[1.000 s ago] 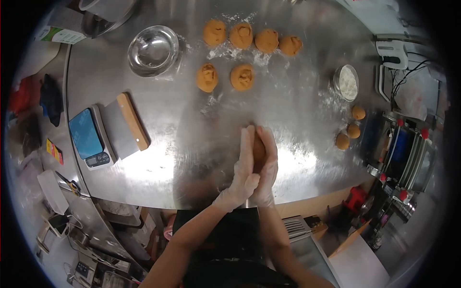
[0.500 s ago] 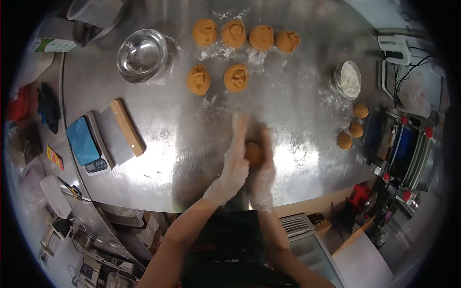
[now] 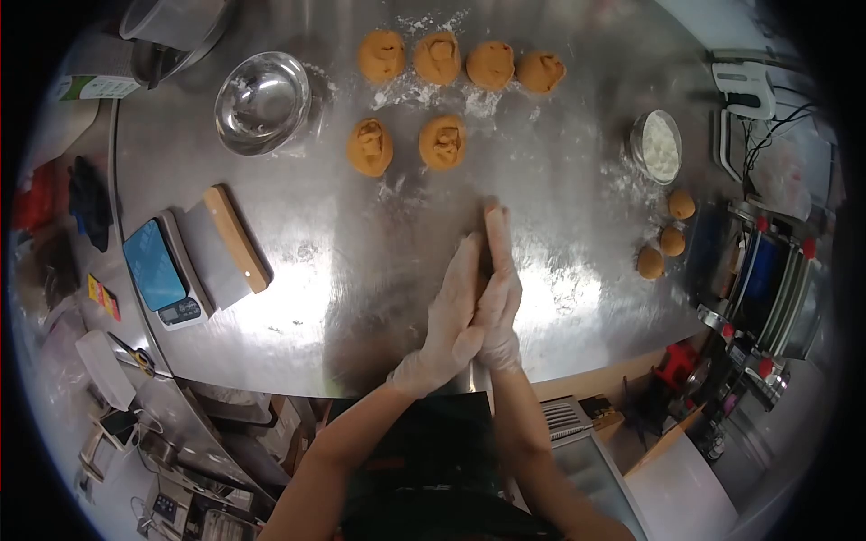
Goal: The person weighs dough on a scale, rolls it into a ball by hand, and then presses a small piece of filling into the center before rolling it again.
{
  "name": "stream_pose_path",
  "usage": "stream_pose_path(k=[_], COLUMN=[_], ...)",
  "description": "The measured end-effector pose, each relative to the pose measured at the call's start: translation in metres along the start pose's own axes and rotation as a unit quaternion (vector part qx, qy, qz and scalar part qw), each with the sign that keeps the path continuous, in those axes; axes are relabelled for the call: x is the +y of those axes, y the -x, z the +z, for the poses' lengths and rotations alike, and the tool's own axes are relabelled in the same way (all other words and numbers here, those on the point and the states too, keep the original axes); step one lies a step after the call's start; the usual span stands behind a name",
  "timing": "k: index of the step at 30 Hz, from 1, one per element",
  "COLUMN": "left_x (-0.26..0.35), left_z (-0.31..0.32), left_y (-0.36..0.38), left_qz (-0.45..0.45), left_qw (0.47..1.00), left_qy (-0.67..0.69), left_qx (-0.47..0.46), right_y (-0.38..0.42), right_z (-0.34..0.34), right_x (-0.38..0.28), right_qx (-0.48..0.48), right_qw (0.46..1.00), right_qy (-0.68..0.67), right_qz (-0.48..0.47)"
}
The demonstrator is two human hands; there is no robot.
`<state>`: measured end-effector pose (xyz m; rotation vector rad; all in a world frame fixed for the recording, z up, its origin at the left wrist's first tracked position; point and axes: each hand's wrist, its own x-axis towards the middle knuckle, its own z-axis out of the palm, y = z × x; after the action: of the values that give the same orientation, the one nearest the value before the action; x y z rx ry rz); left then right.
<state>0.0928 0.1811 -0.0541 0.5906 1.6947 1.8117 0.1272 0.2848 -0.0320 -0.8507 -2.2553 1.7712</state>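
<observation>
My left hand and my right hand, both in clear gloves, are brought together palm to palm over the steel table, fingers stretched away from me. Between the palms is a ball of orange-brown dough, now almost wholly hidden by the hands. Beyond my fingertips lie several larger orange-brown dough pieces, among them a dented one and another in the nearer row. Over to the right are three small smooth balls, such as the lowest one.
Toward the left are a shiny steel bowl, a wooden-handled dough scraper and a digital scale. A bowl of white flour stands at the right. Loose flour dusts the steel table. A rack adjoins the right edge.
My hands were apart with the dough ball showing between them. They have closed in on it, the right hand angling toward the left, and the ball has gone from sight.
</observation>
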Motion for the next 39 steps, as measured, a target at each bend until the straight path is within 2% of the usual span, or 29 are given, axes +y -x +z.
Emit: stream_pose_path(k=[2, 5, 7, 8, 11, 14, 15, 18, 21, 25, 27, 31, 34, 38, 39], left_x=[-0.005, -0.002, -0.001, 0.003, -0.012, -0.001, 0.003, -0.002, 0.003, 0.008, -0.006, 0.001, 0.008, 0.012, 0.006], left_z=[-0.002, -0.012, -0.004, -0.001, 0.003, -0.012, -0.015, 0.000, 0.004, -0.013, -0.002, 0.007, -0.002, 0.001, 0.006], left_y=[0.006, -0.034, -0.031, -0.026, 0.019, -0.014, -0.031, -0.027, 0.012, -0.028, -0.037, 0.009, -0.001, -0.036, -0.026], left_qz=[0.017, 0.031, -0.051, -0.048, 0.007, 0.001, 0.024, -0.028, 0.015, -0.011, -0.003, 0.003, -0.014, -0.050, -0.066], left_qw=[1.000, 0.999, 0.998, 0.999, 1.000, 0.998, 0.998, 0.999, 1.000, 0.997, 1.000, 1.000, 0.996, 0.998, 0.998], left_qy=[-0.007, -0.021, 0.038, -0.022, 0.004, -0.052, -0.041, -0.011, -0.016, -0.064, 0.000, -0.012, -0.075, 0.025, -0.015], left_qx=[0.014, 0.031, -0.030, -0.001, 0.000, 0.045, 0.035, -0.011, 0.000, 0.045, 0.011, 0.014, 0.051, 0.006, 0.011], right_y=[-0.003, 0.012, 0.012, 0.008, -0.012, 0.002, 0.008, 0.006, -0.013, 0.007, 0.011, -0.012, -0.005, 0.006, 0.001], right_z=[-0.004, 0.013, 0.019, 0.018, -0.003, 0.003, 0.009, 0.014, -0.002, 0.007, 0.014, -0.002, -0.005, 0.008, 0.004], right_x=[-0.002, -0.018, -0.017, -0.013, -0.003, -0.017, -0.021, -0.015, -0.005, -0.023, -0.026, -0.006, -0.017, -0.026, -0.018], right_qx=[0.001, 0.003, 0.003, 0.003, -0.004, -0.004, -0.004, -0.005, -0.012, -0.012, -0.011, -0.022, -0.025, -0.018, -0.022], right_qw=[1.000, 1.000, 0.999, 0.998, 1.000, 1.000, 1.000, 1.000, 1.000, 1.000, 1.000, 1.000, 1.000, 1.000, 1.000], right_qy=[0.001, 0.017, 0.038, 0.057, 0.007, 0.003, 0.004, 0.017, -0.004, -0.010, -0.004, -0.010, -0.018, -0.013, -0.011], right_qz=[0.000, 0.012, 0.022, 0.036, 0.003, 0.007, 0.008, 0.008, -0.002, 0.006, 0.004, -0.008, -0.003, -0.004, -0.008])
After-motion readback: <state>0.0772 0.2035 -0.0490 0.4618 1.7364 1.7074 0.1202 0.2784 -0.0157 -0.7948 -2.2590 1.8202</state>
